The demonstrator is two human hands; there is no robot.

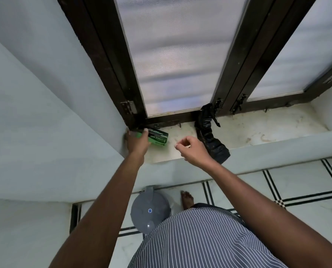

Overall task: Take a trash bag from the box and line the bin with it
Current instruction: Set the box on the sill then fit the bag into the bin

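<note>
A green and black box (159, 139) lies on the white window sill (258, 132) near the left corner. My left hand (137, 141) grips the box's left end, fingers curled over its top. My right hand (192, 149) hovers over the sill just right of the box, fingers loosely curled, thumb and forefinger near each other, holding nothing I can see. A crumpled black trash bag (209, 136) lies on the sill to the right of that hand, its end hanging over the edge. The grey lidded bin (149, 210) stands on the floor below, lid closed.
A dark-framed window (180, 55) with frosted panes rises behind the sill, latches at its base. A white wall (45, 113) closes in on the left. The tiled floor (296, 190) has black lines. My bare foot (187, 199) stands beside the bin.
</note>
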